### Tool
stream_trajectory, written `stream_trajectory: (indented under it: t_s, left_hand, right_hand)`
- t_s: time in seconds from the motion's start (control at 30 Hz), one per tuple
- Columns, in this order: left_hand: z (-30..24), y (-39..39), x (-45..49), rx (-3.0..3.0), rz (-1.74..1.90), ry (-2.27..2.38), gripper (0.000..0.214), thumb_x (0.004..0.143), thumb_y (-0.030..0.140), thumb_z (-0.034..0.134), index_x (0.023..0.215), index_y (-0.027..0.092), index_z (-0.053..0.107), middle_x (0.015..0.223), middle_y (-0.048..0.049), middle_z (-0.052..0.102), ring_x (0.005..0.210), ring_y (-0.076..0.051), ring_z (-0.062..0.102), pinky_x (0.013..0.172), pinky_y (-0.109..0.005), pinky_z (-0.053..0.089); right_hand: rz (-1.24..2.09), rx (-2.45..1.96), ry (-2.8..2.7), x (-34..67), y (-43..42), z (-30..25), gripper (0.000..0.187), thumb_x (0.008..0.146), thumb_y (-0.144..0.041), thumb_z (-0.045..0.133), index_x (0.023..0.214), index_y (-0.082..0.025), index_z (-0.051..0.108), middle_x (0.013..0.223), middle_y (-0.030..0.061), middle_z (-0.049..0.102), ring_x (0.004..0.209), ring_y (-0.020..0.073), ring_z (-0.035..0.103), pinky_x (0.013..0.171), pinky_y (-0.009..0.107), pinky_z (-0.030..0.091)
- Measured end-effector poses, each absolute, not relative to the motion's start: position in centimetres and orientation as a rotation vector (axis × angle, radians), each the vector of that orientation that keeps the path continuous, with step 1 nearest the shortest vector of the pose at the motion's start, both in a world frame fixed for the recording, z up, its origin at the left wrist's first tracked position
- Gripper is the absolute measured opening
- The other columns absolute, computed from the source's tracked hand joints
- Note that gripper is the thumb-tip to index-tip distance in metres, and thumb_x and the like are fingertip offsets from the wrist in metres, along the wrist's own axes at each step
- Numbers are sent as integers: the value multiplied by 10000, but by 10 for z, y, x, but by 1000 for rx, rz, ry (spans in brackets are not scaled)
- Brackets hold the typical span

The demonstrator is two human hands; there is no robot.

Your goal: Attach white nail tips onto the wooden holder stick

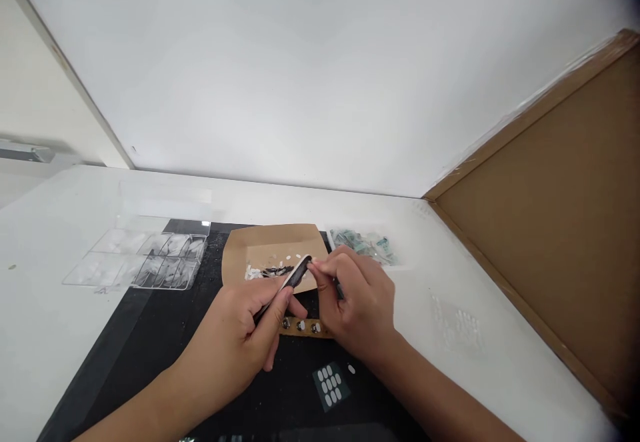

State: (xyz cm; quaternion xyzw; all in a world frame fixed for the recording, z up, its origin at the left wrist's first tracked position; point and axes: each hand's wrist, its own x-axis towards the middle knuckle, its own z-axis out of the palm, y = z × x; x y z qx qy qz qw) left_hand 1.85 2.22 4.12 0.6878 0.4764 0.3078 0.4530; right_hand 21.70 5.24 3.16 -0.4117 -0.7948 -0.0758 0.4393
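Observation:
My left hand (250,325) is closed around a dark nail file (295,274) with a pale edge, held slanting up to the right. Close to the file's tip, my right hand (357,302) pinches something tiny that I cannot make out; a thin dark tool shows between its fingers. Both hands hover over a brown paper sheet (265,245) strewn with small white and dark nail tips (270,271). Below the hands lies a tan strip (303,326) bearing three small nails.
A black mat (165,335) covers the white table (50,295). A clear compartment box (145,259) of nail tips stands at the left. A clear packet (365,245) lies behind my right hand, a dark sticker card (331,384) with white ovals in front. A brown board (560,229) leans at right.

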Motion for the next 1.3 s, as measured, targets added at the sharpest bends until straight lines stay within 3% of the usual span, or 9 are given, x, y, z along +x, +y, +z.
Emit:
stream_trajectory:
  t_s: [0.17,0.4,0.7,0.97,1.3]
  left_hand:
    - [39,24,20,1788,817,1151,391,1125,408,426,905,214,684,456,96,523,414,-78,507,581,-195,451]
    - [40,25,21,1873,861,1165,395,1116,358,437,832,207,666,470,86,494,407,-81,464,536,-214,405]
    - [42,21,20,1884,855,1168,404,1116,364,432,817,203,650,529,66,486,448,-88,449,504,-210,365]
    - [45,21,17,1962,852,1165,406,1118,323,424,813,202,663,589,44,535,490,-93,474,529,-220,364]
    - [44,21,21,2116,940,1122,361,1102,216,433,808,188,642,726,6,646,643,-109,596,656,-220,440]
  right_hand:
    - [-137,-981,-2033,217,53,31,283,1024,-130,604,786,-219,480,689,-20,576,594,131,497,614,320,320]
    - [-131,-985,-2057,216,52,31,297,1027,-145,588,761,-215,476,656,-32,524,585,127,473,634,326,316]
    - [-170,-995,-2045,218,52,32,286,1020,-134,587,770,-216,475,660,-36,550,576,124,476,654,332,314]
    - [-187,-1019,-2002,221,55,34,288,1020,-131,600,780,-220,469,676,-40,576,598,120,540,659,334,330]
    - [-99,-973,-2055,218,50,36,289,1032,-142,570,771,-219,473,658,-42,560,582,119,513,664,338,328]
